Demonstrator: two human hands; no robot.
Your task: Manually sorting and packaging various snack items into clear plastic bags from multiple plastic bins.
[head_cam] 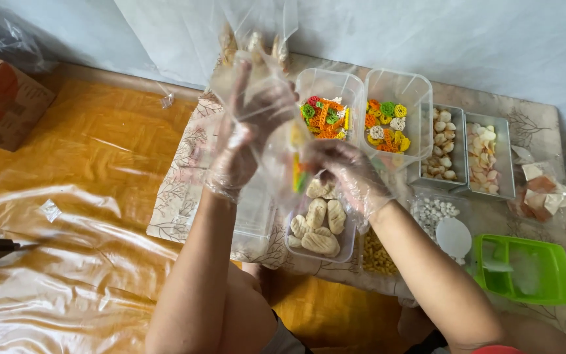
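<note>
Head view, looking down. Orange plastic sheet [99, 196] covers the floor; on it lies a beige cloth with a branch print [185, 170], carrying the containers.

Clear plastic bag [257, 72] held up above the cloth, mouth upward. Left hand [247, 128], in a thin clear disposable glove, sits inside or behind the bag film with fingers spread, so the bag wraps around it; whether the fingers pinch the film cannot be told. Right hand [345, 174], gloved likewise, is closed around the bag's lower part, where a few yellow and green pieces [297, 172] show through.

Count of containers:
- 2 tall clear plastic tubs of coloured lattice crackers, left tub [325, 115], right tub [391, 121]
- 2 metal rectangular trays, one with pale round pieces [443, 147], one with white and pink chips [486, 154]
- 1 green divided plastic tray [525, 269]
- 1 clear shallow box of beige ridged pieces [319, 229], just below the right hand

Brown cardboard box [1, 98] at far left, well apart
</note>
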